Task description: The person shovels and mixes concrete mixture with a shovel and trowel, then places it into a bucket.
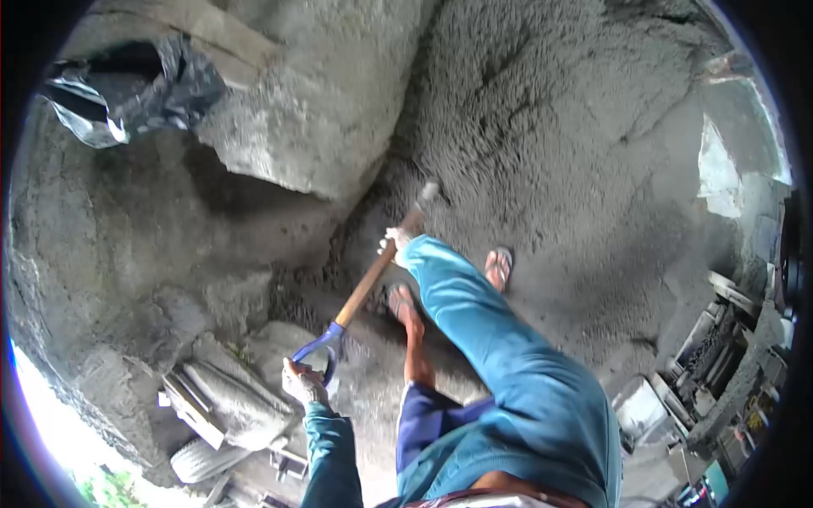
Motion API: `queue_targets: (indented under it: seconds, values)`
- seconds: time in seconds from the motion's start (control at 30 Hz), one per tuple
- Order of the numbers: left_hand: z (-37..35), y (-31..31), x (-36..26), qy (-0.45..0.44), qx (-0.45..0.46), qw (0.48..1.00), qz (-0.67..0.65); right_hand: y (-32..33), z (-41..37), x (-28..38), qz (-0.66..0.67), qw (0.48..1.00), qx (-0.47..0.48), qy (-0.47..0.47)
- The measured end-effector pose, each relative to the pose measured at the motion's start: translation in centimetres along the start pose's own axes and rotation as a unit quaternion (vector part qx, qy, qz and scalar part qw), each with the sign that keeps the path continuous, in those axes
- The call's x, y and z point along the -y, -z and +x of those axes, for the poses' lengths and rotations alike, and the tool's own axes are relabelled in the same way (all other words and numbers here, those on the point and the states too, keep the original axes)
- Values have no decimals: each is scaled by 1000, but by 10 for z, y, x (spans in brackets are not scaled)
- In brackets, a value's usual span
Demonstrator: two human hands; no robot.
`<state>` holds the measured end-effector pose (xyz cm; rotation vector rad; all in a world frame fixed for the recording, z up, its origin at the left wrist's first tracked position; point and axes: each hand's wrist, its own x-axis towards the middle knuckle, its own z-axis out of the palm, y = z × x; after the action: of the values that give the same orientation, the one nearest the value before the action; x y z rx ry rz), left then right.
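A shovel (pixel 366 292) with a wooden shaft and a blue D-shaped handle slants across the middle of the view. My left hand (pixel 303 381) is closed round the blue handle at its lower end. Farther up, my right hand (pixel 396 243) grips the shaft near its grey metal socket. The blade is hidden in or against the wet grey mortar (pixel 508 127), which spreads over the ground ahead of me. My sandalled feet stand at the near side of this mix.
A large concrete block (pixel 313 102) rises at the upper left, with a black plastic sheet (pixel 169 85) beyond it. A tyre (pixel 203 460) and wooden boards lie lower left. Assorted clutter and a white container (pixel 641 411) stand at the lower right.
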<state>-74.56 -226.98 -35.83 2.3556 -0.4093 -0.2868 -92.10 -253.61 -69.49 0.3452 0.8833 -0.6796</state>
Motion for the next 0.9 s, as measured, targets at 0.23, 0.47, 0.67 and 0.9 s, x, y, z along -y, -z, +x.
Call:
queue_targets:
  seconds: [0.23,0.47,0.67,0.9]
  values:
    - [-17,-7,10,243,55,945,-209,36,-68,12,46,980,-194,7]
    - [-66,-61,15,297,209,922,-132,79,-301,115,96,921,-279,255]
    - [-185,-134,-129,286,514,773,-236,146,-526,249,137,790,-318,506]
    - [-317,-52,-378,-424,682,520,-292,142,-809,352,119,691,-10,712]
